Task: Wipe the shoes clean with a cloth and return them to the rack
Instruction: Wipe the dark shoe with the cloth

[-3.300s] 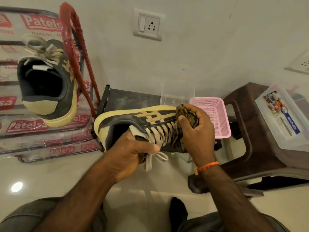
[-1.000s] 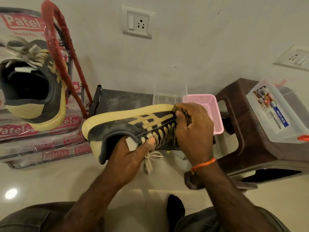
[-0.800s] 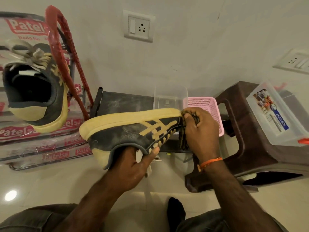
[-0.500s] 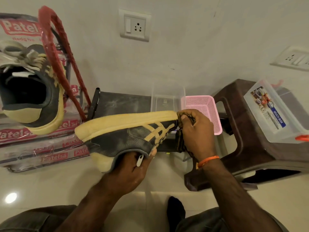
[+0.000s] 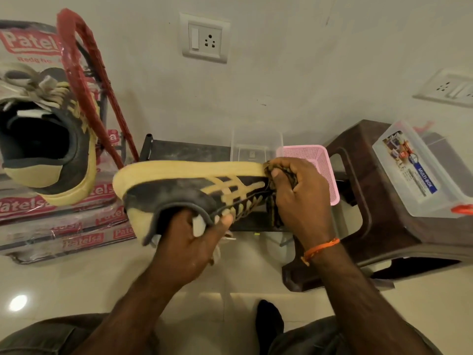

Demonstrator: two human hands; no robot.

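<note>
I hold a black sneaker with a cream sole and cream stripes (image 5: pixel 179 190) on its side, sole turned up toward the wall. My left hand (image 5: pixel 189 242) grips it from below, fingers inside the heel opening. My right hand (image 5: pixel 299 198) is closed on a dark patterned cloth (image 5: pixel 272 208) pressed against the shoe's toe end, which it hides. The matching sneaker (image 5: pixel 48 139) sits at the left on the rack (image 5: pixel 76 52), whose red frame and shelves are wrapped in printed plastic.
A low dark stand (image 5: pixel 184 152) lies behind the held shoe, with a clear plastic box (image 5: pixel 256 144) and a pink mesh basket (image 5: pixel 322 165) on it. A brown plastic stool (image 5: pixel 378 226) at the right carries a clear lidded box (image 5: pixel 419 172). Wall sockets (image 5: pixel 204 38) are above.
The held shoe has been rolled from laces-up onto its side, so the sole now faces up and away. My right hand with the cloth stays at the toe end.
</note>
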